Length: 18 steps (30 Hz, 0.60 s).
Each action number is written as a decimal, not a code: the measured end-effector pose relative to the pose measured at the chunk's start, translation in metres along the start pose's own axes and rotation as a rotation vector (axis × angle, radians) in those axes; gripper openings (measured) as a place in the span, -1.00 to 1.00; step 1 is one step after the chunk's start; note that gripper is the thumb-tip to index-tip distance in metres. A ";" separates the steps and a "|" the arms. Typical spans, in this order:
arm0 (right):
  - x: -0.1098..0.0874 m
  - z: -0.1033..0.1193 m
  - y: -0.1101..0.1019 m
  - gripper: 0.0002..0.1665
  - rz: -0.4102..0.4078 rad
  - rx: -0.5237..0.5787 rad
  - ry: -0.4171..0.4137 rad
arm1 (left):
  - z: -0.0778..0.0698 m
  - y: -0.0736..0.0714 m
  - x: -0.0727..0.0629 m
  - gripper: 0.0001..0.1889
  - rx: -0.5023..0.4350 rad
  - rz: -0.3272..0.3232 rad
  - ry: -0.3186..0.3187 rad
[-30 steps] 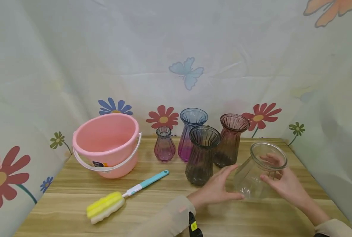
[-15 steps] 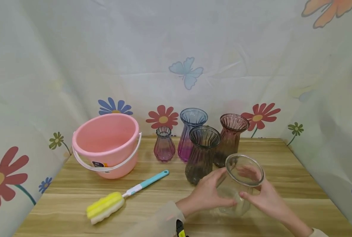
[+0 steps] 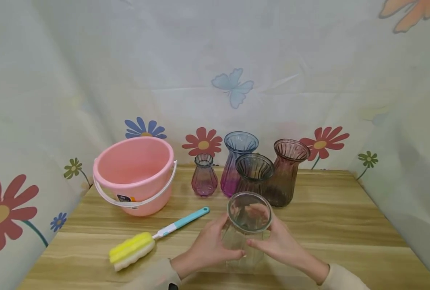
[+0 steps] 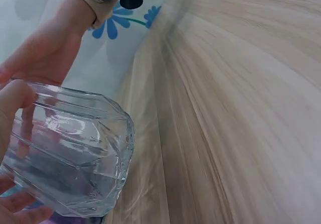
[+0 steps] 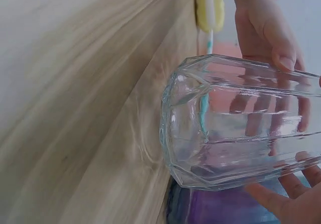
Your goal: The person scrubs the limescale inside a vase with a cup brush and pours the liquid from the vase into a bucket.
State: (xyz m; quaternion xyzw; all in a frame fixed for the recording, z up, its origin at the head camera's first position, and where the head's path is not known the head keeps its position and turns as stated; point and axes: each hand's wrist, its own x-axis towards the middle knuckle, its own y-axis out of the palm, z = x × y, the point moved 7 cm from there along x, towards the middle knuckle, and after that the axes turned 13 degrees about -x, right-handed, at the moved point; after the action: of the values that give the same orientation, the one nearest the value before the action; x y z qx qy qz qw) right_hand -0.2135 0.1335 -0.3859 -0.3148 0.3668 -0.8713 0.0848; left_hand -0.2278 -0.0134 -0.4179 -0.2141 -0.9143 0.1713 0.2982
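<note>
A clear faceted glass vase is held between both hands in front of the dark grey vase. The left hand grips its left side, thumb across the near face. On the opposite side the right hand grips it, with its thumb at the front too. The right wrist view shows the clear vase's thick base close to the wooden table, its shadow beside it; whether they touch I cannot tell. In the left wrist view, fingers wrap the glass.
Behind stand a blue-to-magenta vase, a reddish-brown vase and a small pink-grey vase. A pink bucket with a white handle sits at the left. A yellow sponge brush with a turquoise handle lies on the wooden table.
Both hands have brought the clear vase leftward and nearer, from the table's right side to the middle. It now partly covers the dark grey vase. Bucket, brush and other vases stay put.
</note>
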 end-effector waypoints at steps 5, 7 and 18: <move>0.015 0.002 0.019 -0.17 0.063 -0.005 0.028 | 0.007 -0.020 -0.009 -0.04 0.007 -0.027 -0.014; 0.020 0.002 0.024 -0.16 0.082 0.006 0.037 | 0.010 -0.024 -0.010 -0.06 0.002 -0.030 -0.001; 0.034 -0.009 0.037 -0.12 0.111 0.022 0.115 | 0.025 -0.035 -0.005 -0.05 -0.003 -0.045 -0.045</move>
State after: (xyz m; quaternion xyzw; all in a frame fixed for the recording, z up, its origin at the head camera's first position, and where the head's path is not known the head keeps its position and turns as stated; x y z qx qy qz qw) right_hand -0.2487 0.0993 -0.3992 -0.2425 0.3785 -0.8858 0.1153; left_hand -0.2497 -0.0503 -0.4237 -0.1902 -0.9256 0.1679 0.2810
